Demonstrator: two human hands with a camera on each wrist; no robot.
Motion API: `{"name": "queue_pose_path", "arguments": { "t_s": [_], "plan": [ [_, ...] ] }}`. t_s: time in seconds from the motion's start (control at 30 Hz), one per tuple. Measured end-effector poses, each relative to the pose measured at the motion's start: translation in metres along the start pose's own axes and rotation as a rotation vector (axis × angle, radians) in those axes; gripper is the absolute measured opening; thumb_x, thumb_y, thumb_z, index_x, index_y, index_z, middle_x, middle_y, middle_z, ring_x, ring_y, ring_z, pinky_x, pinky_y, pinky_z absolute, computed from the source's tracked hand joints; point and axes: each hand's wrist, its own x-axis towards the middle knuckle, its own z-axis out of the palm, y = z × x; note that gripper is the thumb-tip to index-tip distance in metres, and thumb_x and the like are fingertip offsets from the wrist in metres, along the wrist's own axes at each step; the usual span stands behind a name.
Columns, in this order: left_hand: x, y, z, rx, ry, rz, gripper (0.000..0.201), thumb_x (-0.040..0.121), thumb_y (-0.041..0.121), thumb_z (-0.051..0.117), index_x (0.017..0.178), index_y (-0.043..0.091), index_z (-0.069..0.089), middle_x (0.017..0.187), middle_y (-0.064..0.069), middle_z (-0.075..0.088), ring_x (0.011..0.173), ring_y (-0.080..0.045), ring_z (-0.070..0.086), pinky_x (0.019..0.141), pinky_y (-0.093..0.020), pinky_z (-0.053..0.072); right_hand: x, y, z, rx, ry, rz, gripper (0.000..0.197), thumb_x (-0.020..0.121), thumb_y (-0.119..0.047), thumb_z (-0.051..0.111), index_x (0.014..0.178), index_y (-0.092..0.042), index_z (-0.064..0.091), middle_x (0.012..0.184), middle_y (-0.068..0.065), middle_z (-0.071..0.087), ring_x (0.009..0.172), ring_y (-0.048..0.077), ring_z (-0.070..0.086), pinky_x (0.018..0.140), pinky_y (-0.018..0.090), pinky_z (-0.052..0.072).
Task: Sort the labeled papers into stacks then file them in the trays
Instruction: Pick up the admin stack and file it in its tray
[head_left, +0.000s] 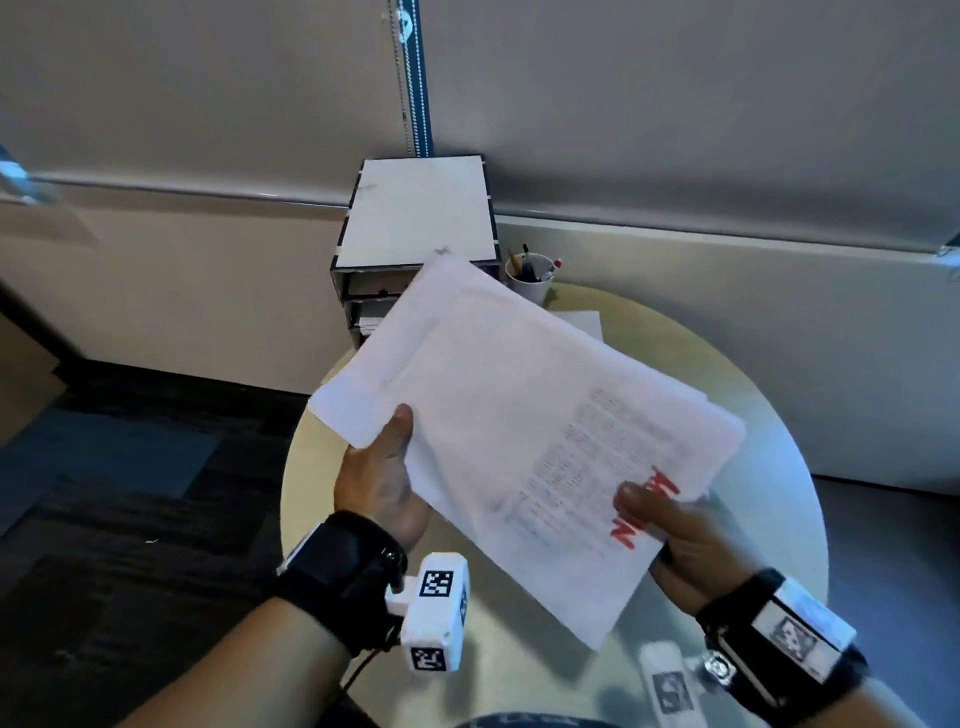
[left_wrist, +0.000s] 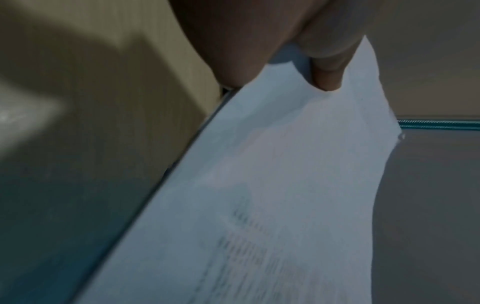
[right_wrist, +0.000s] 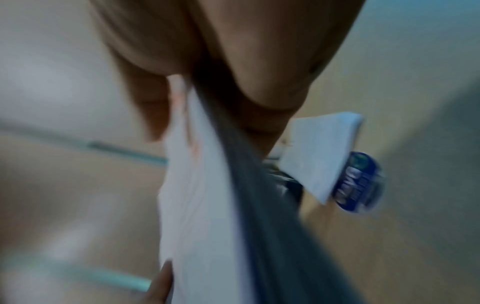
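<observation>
While both hands hold it above the round table (head_left: 769, 415), the stack of papers (head_left: 524, 415) hangs tilted just near of the trays (head_left: 415, 218): left hand (head_left: 379, 483) pinches its left corner, right hand (head_left: 680, 540) grips the red-lettered near edge.

A stack of white papers (head_left: 519, 415) is held off the desk (head_left: 753, 415), tilted, its far corner toward the tray unit (head_left: 415, 218). The top sheet carries grey print and a red label, too blurred to read. The black-and-white trays stand stacked at the desk's far edge; another sheet (head_left: 582, 322) lies just beside them.
</observation>
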Motion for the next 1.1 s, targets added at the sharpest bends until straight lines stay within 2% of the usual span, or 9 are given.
{"name": "queue_pose_path", "arguments": {
  "t_s": [0.13, 0.2, 0.3, 0.37, 0.5, 0.63, 0.8, 0.93, 1.1],
  "plan": [
    [0.003, 0.002, -0.018, 0.03, 0.02, -0.018, 0.044, 0.083, 0.013, 0.068, 0.127, 0.012, 0.064, 0.126, -0.013, 0.068, 0.11, -0.03, 0.068, 0.095, -0.049, 0.054, -0.001, -0.035, -0.002, -0.18, 0.087, -0.105, 0.044, 0.067, 0.007, 0.071, 0.11, 0.001, 0.065, 0.113, 0.026, 0.069, 0.093, 0.04, 0.07, 0.083, 0.053, 0.057],
    [0.006, 0.016, -0.035, 0.096, -0.086, -0.048, 0.044, 0.082, 0.009, 0.063, 0.126, 0.005, 0.062, 0.125, -0.018, 0.067, 0.104, -0.03, 0.07, 0.085, -0.044, 0.059, -0.007, -0.056, -0.016, -0.226, 0.059, -0.117, 0.051, 0.059, 0.001, 0.079, 0.108, 0.002, 0.065, 0.113, 0.029, 0.067, 0.096, 0.044, 0.067, 0.084, 0.055, 0.055],
    [0.001, 0.026, -0.047, 0.358, -0.3, -0.139, 0.049, 0.081, -0.003, 0.064, 0.129, -0.001, 0.058, 0.126, -0.027, 0.064, 0.097, -0.035, 0.071, 0.078, -0.042, 0.06, -0.016, -0.075, -0.031, -0.322, -0.008, -0.082, 0.043, 0.07, 0.019, 0.058, 0.111, 0.005, 0.061, 0.113, 0.034, 0.065, 0.1, 0.052, 0.063, 0.088, 0.064, 0.05],
    [-0.003, 0.021, -0.045, 0.51, -0.399, -0.185, 0.054, 0.072, 0.001, 0.078, 0.124, 0.0, 0.064, 0.125, -0.026, 0.065, 0.105, -0.037, 0.069, 0.084, -0.043, 0.059, -0.018, -0.077, -0.032, -0.408, -0.045, -0.046, 0.035, 0.072, 0.024, 0.055, 0.1, 0.006, 0.064, 0.096, 0.027, 0.07, 0.084, 0.045, 0.067, 0.076, 0.053, 0.058],
    [-0.004, 0.01, -0.04, 0.674, -0.285, 0.051, 0.065, 0.048, 0.024, 0.097, 0.106, 0.005, 0.074, 0.111, -0.022, 0.072, 0.101, -0.038, 0.069, 0.092, -0.049, 0.055, -0.015, -0.067, -0.04, -0.713, 0.051, -0.21, 0.02, 0.075, 0.02, 0.067, 0.076, 0.0, 0.067, 0.066, 0.01, 0.065, 0.061, 0.025, 0.062, 0.057, 0.033, 0.056],
    [-0.018, -0.004, -0.05, 0.724, -0.268, 0.261, 0.04, 0.068, -0.002, 0.083, 0.105, 0.008, 0.071, 0.101, -0.01, 0.076, 0.096, -0.02, 0.072, 0.077, -0.029, 0.059, -0.022, -0.051, -0.066, -0.912, -0.133, -0.327, 0.036, 0.076, -0.01, 0.075, 0.112, -0.011, 0.073, 0.111, -0.001, 0.074, 0.101, 0.009, 0.068, 0.084, 0.024, 0.055],
    [-0.021, -0.035, -0.101, 0.9, -0.226, 0.163, 0.049, 0.05, 0.032, 0.083, 0.095, 0.012, 0.078, 0.098, -0.011, 0.077, 0.092, -0.022, 0.071, 0.08, -0.034, 0.055, -0.028, 0.007, -0.101, -0.826, 0.012, -0.096, 0.026, 0.07, -0.004, 0.082, 0.091, -0.017, 0.079, 0.089, 0.009, 0.077, 0.089, 0.029, 0.072, 0.081, 0.044, 0.056],
    [-0.019, -0.058, -0.106, 0.893, -0.157, 0.113, 0.046, 0.05, 0.027, 0.082, 0.092, 0.007, 0.076, 0.096, -0.013, 0.077, 0.085, -0.022, 0.067, 0.082, -0.04, 0.051, -0.028, 0.026, -0.103, -0.783, 0.08, -0.012, 0.028, 0.056, -0.024, 0.075, 0.083, -0.016, 0.076, 0.076, 0.009, 0.071, 0.072, 0.018, 0.061, 0.07, 0.039, 0.047],
    [-0.016, -0.043, -0.066, 0.998, -0.195, 0.197, 0.012, 0.071, 0.012, 0.079, 0.082, 0.008, 0.073, 0.083, -0.008, 0.074, 0.077, -0.017, 0.059, 0.069, -0.028, 0.049, -0.026, -0.014, -0.091, -1.124, 0.032, -0.111, 0.026, 0.075, -0.005, 0.073, 0.075, -0.03, 0.075, 0.08, -0.012, 0.074, 0.071, 0.002, 0.066, 0.067, 0.021, 0.053]
  ]
}}
